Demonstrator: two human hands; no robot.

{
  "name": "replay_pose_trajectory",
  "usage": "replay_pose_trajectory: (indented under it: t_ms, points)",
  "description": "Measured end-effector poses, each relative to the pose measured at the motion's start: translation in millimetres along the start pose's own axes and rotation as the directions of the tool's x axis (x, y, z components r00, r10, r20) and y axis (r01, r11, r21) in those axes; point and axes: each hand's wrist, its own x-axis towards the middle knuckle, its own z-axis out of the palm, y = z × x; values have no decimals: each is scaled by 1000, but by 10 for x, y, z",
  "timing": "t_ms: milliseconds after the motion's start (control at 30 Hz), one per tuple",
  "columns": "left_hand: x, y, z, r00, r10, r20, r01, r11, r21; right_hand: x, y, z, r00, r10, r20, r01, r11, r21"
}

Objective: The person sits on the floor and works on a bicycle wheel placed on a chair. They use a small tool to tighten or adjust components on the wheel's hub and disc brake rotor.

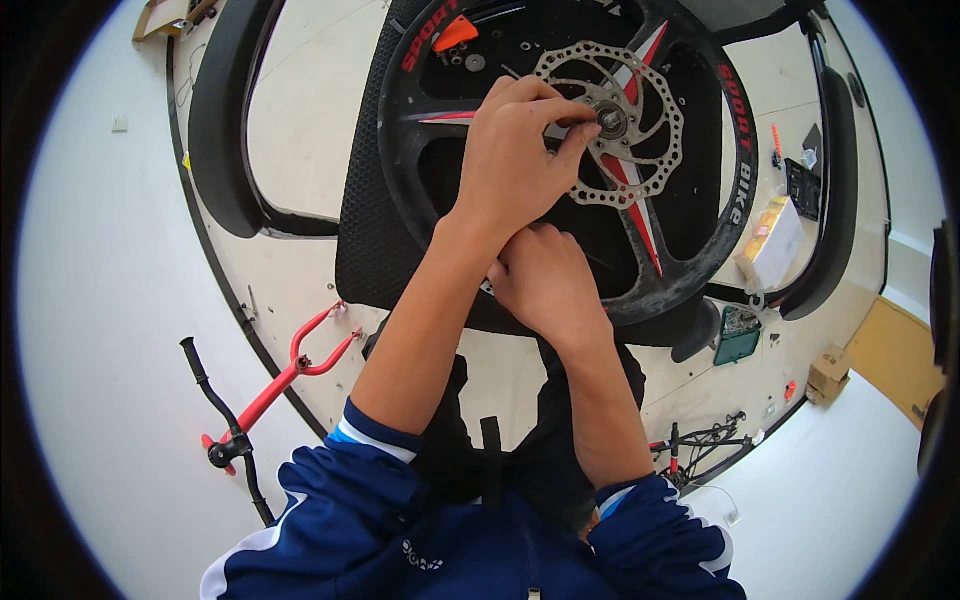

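Note:
A black mag bicycle wheel (640,295) with red and white spokes lies flat on a black chair seat (362,235). A silver disc brake rotor (668,168) is fixed round its hub (611,119). My left hand (520,150) is closed in a pinch, thumb and forefinger at the left side of the hub; what they hold, if anything, is too small to make out. Below its wrist, over the near rim, my right hand (550,285) is closed with its fingers mostly hidden. A small bright bit shows beside it, and I cannot tell what it is.
Washers (475,63) and an orange piece (456,34) lie inside the wheel, at the far left. Armrests (228,110) flank the seat. On the floor are a red fork with handlebar (270,395), a green case (738,338), a white box (770,250) and a cardboard box (828,373).

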Motion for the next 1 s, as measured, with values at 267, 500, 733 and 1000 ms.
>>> replay_pose_trajectory:
  t_ms: [267, 500, 733, 1000]
  points:
    - [-2, 30, -7, 997, -68, 36, 70, 996, -57, 128, 64, 205, 995, 29, -98, -25, 999, 45]
    - [24, -38, -40, 999, -6, 49, 8, 999, -40, 165, 67, 161, 990, -32, -137, 30, 999, -17]
    - [36, -58, -42, 998, -3, 67, 6, 999, -41, 141, 65, 111, 995, -62, -78, 61, 998, -8]
    - [22, -23, -18, 998, -19, 57, 20, 1000, -22, 111, 70, 78, 994, -63, -87, 65, 998, 15]
